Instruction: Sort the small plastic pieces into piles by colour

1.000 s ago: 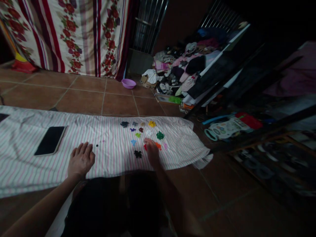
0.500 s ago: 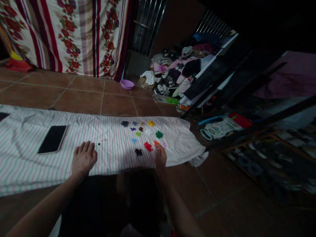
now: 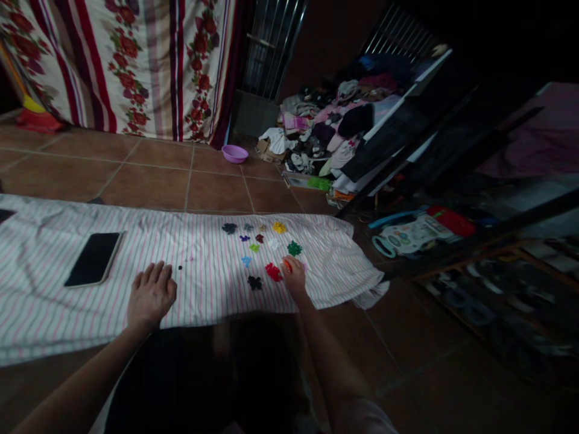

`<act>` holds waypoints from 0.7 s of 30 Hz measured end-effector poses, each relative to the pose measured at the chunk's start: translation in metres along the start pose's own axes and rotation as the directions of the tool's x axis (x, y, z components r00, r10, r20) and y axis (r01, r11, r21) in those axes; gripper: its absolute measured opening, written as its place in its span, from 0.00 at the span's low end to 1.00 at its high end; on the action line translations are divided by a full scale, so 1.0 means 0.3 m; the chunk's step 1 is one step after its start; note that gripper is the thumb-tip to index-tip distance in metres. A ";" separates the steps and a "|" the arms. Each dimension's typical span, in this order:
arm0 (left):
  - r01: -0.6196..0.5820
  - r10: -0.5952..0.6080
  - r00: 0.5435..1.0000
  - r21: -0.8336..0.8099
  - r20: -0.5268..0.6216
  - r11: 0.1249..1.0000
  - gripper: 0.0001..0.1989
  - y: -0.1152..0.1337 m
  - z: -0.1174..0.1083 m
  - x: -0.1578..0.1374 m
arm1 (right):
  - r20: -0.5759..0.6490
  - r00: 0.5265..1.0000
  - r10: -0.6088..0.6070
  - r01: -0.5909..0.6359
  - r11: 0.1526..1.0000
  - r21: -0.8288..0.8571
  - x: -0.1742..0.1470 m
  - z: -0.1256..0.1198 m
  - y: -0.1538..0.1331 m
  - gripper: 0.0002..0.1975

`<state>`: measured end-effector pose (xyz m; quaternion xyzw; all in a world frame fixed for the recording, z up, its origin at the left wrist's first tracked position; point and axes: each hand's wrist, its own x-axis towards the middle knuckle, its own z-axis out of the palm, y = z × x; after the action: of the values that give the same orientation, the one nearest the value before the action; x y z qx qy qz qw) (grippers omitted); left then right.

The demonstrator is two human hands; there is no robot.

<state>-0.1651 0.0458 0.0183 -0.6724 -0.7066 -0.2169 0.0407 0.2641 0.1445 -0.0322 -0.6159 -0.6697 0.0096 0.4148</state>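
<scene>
My left hand lies flat on the striped cloth, fingers stretched out and nothing in them. Just right of its fingertips are a tiny black piece and a tiny pink piece. My right hand is curled over small orange pieces, which show between its thumb and fingers. Close by its left side is a pile of red pieces; dark green pieces lie just beyond. Black pieces, light blue pieces and yellow pieces form other piles. My right hand mostly covers a pink pile.
A phone with a dark screen rests on the cloth at the left. Beyond, on the tiled floor, stand a purple basin and a heap of clothes. A flowered curtain hangs at the back; a shoe rack is at right.
My right hand has shifted slightly forward over the orange pieces, its fingers now around them. My left hand stays flat on the cloth. The view has shifted a little.
</scene>
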 end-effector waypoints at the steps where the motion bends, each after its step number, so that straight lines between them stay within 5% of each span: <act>1: 0.002 -0.002 1.000 0.005 0.004 1.000 0.23 0.000 -0.001 0.000 | 0.018 1.000 -0.016 0.016 1.000 -0.006 -0.002 0.001 0.003 0.17; 21: -0.019 0.017 1.000 0.090 0.018 0.996 0.25 -0.010 0.011 0.002 | 0.064 0.993 -0.101 0.112 0.976 -0.187 -0.016 0.012 -0.012 0.10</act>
<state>-0.1671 0.0476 0.0147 -0.6781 -0.7098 -0.1784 0.0668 0.2588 0.1413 -0.0353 -0.6156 -0.7105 -0.0602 0.3355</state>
